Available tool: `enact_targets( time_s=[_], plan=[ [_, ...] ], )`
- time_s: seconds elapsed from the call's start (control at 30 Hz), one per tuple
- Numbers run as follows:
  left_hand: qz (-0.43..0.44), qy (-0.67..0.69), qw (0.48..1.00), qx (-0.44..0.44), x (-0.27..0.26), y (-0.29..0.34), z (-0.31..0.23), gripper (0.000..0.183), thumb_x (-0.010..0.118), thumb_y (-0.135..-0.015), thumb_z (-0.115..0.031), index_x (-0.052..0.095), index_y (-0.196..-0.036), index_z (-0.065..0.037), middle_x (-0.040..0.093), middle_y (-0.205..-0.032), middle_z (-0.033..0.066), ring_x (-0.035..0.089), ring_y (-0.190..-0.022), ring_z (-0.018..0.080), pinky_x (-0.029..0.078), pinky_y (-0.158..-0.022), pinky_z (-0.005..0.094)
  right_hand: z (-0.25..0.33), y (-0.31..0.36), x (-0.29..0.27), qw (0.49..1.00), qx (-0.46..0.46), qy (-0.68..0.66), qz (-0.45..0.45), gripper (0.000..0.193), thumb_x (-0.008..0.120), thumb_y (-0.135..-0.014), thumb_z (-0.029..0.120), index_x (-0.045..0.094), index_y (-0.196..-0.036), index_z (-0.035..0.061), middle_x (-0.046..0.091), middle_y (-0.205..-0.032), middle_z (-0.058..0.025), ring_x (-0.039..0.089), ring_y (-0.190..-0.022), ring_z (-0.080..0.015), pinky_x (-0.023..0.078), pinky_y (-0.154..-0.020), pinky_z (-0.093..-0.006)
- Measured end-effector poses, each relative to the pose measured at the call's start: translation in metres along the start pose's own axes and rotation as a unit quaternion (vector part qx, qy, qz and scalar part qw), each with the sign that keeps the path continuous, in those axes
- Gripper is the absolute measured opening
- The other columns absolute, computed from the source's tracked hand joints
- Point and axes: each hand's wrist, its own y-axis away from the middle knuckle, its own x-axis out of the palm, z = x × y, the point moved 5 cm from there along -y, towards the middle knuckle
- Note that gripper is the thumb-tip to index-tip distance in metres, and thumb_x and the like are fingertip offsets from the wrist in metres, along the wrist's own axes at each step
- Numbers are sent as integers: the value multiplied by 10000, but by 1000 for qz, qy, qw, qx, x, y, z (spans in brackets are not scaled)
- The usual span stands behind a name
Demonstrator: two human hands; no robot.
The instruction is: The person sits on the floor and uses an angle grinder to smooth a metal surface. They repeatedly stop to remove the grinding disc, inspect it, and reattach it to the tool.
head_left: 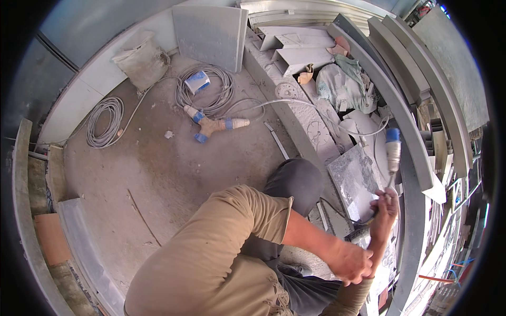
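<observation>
left hand (352, 262): fingers clasp right forearm | right hand (385, 203): fingers closed on dark tool (361, 231) | stone slab (354, 181) just beyond fingertips | keep wrist braced, steady.

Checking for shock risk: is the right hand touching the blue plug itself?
Apart. The head view shows the blue plug above the right hand, with a stretch of cable between them. The hand closes on the cable only.

dusty sack (141, 62) by wall, upright, whitish
</observation>
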Motion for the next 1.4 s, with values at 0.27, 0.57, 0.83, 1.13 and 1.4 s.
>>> enact_targets(
  time_s=[0.27, 0.57, 0.83, 1.13, 1.4],
  plan=[
    [-110, -29, 991, -68, -30, 2, 32, 242, 683, -817, -357, 694, -733, -130, 588, -819, -2, 622, -848, 174, 452, -781, 369, -160, 22, 55, 963, 264, 43, 25, 444, 658, -908, 220, 552, -1264, -23, 658, -983, -80, 629, -808, -145, 473, -616, -260],
    [-68, 1, 998, -3, -14, -1, 10, 240, 632, -862, -344, 692, -751, -139, 606, -833, 0, 638, -821, 173, 463, -763, 366, -140, 16, 54, 937, 123, 310, 103, 501, 685, -888, 220, 574, -1247, -112, 679, -1068, -205, 662, -953, -236, 517, -820, -343],
    [-22, 28, 999, -34, -18, 1, 17, 245, 640, -869, -345, 709, -790, -124, 642, -882, 34, 654, -876, 202, 474, -784, 395, -51, 6, 0, 917, 148, 369, 40, 456, 682, -886, 160, 580, -1285, -36, 717, -988, -187, 671, -850, -199, 517, -809, -335],
    [46, -29, 996, -75, -10, 24, 32, 210, 643, -824, -263, 649, -688, -104, 599, -754, 37, 635, -782, 212, 471, -739, 380, -57, 23, -117, 890, 140, 434, 7, 333, 656, -905, 234, 630, -784, -76, 636, -588, -131, 624, -510, -192, 500, -503, -357],
    [60, 44, 990, -120, -16, 19, 42, 159, 717, -798, -241, 647, -836, -104, 567, -813, 19, 605, -798, 189, 455, -737, 344, -169, 62, -142, 886, 299, 341, -94, 908, 679, -731, 756, 651, -1000, -111, 702, -894, -259, 702, -912, -374, 539, -814, -440]
  ],
)
